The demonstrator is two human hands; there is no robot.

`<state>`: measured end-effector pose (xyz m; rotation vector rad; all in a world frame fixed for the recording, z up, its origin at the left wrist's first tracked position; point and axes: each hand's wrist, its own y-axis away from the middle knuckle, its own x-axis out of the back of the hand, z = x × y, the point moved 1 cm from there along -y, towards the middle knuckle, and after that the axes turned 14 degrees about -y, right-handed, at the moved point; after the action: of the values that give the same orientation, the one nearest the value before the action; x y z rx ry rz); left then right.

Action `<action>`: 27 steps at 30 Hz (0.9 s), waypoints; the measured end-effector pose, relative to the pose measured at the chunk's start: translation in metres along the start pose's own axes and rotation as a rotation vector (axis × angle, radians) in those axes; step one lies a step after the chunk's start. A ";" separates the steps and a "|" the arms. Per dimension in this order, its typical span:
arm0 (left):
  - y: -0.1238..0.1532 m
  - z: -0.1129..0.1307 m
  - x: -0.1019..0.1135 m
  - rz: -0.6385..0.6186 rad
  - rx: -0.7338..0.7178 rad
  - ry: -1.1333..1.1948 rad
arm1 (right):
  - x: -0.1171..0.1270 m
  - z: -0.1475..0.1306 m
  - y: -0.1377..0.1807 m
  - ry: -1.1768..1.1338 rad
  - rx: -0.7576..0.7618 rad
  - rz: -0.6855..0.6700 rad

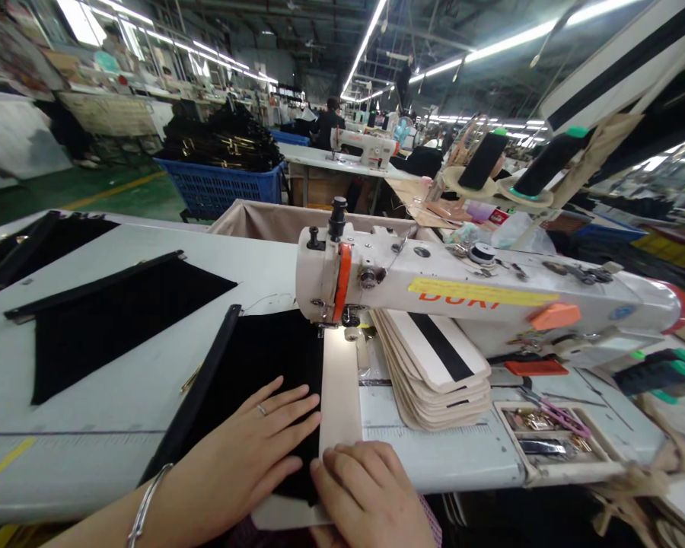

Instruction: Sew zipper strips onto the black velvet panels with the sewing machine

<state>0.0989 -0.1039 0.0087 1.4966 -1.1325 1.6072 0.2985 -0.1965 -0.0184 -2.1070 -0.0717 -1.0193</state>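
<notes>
My left hand [268, 438] lies flat with fingers apart on a black fabric piece [262, 358], which has a dark bound strip along its left edge. Closed at the table's front edge, my right hand [368, 491] pinches the near end of a cream panel [341, 388] where it meets the black fabric; the thumb is hidden. The panel's far end runs beneath the needle area of a white sewing machine [388, 266], lit by its lamp. Just right of the needle rests a stack of cream panels with a black stripe [439, 358].
Another black fabric piece [119, 320] lies on the table's left. A tray [553, 441] at right holds small metal parts, with pink-handled scissors [565, 418] across it. Thread cones [485, 160] stand behind the machine. A blue basket [222, 186] of black pieces is beyond the table.
</notes>
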 end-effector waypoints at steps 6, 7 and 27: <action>0.011 0.005 -0.001 0.034 -0.090 -0.008 | 0.005 0.008 -0.009 -0.048 -0.061 -0.091; 0.012 0.005 -0.003 0.047 -0.109 -0.008 | 0.006 0.009 -0.011 -0.054 -0.064 -0.100; -0.021 -0.041 -0.025 0.087 -0.067 -0.017 | 0.002 0.036 -0.040 -0.129 -0.317 -0.263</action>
<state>0.1038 -0.0558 -0.0120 1.4384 -1.2643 1.6006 0.3082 -0.1455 -0.0058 -2.5008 -0.2738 -1.1035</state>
